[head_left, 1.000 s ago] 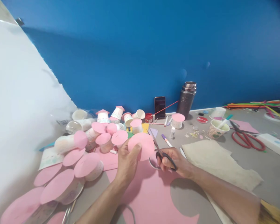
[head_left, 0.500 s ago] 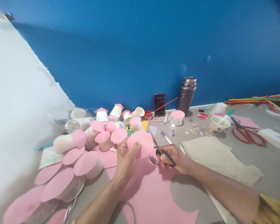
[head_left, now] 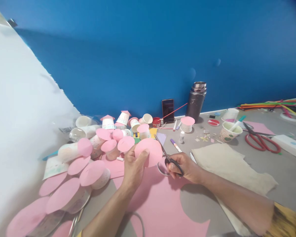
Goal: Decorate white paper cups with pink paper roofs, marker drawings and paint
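My left hand (head_left: 135, 164) pinches a pink paper circle (head_left: 150, 151) at its left side, thumb lying on top. In my right hand (head_left: 184, 166) is a pair of scissors (head_left: 162, 144) with dark handles, fingers through the loops. The scissor blades point up and to the left, close by the circle's right edge; whether they touch the paper I cannot tell. Below both hands lies a large pink paper sheet (head_left: 158, 204) with a rounded piece cut out of its right side.
Paper cups topped with pink discs (head_left: 92, 172) crowd the left. Behind stand a phone (head_left: 168, 110), a dark flask (head_left: 196, 102) and a disc-topped cup (head_left: 186, 125). To the right are a beige cloth (head_left: 227, 164), a patterned cup (head_left: 229, 132), red-handled scissors (head_left: 261, 142) and a power strip (head_left: 289, 148).
Both hands keep nearly the same pose around the paper circle and scissors. The view has shifted very slightly.
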The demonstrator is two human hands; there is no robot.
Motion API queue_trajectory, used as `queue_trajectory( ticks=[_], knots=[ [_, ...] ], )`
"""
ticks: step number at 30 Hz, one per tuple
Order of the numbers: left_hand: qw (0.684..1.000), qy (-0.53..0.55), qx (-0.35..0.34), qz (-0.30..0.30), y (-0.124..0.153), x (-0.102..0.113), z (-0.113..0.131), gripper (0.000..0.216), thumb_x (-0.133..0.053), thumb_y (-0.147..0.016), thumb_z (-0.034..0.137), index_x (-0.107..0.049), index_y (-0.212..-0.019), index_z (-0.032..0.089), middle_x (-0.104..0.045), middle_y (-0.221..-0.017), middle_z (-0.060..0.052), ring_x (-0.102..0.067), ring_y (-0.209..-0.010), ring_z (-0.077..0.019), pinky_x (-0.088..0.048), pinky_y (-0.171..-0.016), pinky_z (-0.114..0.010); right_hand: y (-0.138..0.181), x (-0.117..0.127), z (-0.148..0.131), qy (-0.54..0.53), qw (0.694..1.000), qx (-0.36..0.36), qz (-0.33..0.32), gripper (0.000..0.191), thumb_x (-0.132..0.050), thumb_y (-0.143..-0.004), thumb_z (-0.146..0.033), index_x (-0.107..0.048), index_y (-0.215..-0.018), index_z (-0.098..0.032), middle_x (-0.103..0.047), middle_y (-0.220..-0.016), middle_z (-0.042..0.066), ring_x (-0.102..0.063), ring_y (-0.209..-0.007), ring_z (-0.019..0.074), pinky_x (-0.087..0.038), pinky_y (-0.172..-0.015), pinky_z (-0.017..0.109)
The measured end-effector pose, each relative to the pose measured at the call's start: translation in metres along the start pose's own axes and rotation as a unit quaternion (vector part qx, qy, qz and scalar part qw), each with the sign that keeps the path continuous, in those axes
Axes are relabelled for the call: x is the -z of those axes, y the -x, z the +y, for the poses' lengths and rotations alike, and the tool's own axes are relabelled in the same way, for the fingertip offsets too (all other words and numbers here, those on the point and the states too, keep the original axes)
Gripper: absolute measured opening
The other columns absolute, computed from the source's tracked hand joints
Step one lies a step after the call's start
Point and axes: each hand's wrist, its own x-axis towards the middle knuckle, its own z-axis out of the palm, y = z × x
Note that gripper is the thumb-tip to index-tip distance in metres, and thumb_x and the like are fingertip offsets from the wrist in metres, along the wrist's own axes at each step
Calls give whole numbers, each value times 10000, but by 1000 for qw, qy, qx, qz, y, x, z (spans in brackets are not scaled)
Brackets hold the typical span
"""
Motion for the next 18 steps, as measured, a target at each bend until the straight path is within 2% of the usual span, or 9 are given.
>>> queue_trajectory(
  ticks=[4, 14, 18],
  knots=[
    [1000, -15, -1, 2, 0, 1, 0, 338, -756, -765, 386, -783, -1001, 146, -782, -884, -75, -701, -782, -211, -534, -684, -277, 1, 2, -1, -15, 999, -17, -24, 661, -689, -782, -825, -633, -704, -172, -596, -591, -4, -451, -525, 96, -290, -481, 232],
    [1000, -14, 5, -1, 1, 1, 2, 316, -759, -738, 370, -784, -960, 147, -779, -857, -77, -706, -797, -221, -545, -707, -289, 2, 1, -4, -3, 1000, -22, -18, 677, -676, -767, -849, -616, -686, -180, -585, -567, 4, -459, -528, 109, -291, -482, 242],
    [1000, -10, 14, -4, 0, 2, 3, 314, -770, -720, 361, -781, -943, 141, -769, -829, -74, -692, -753, -208, -533, -666, -278, 2, 2, -4, 2, 1000, -16, -14, 684, -669, -772, -850, -612, -645, -180, -582, -568, 11, -467, -549, 115, -295, -487, 241]
  ],
)
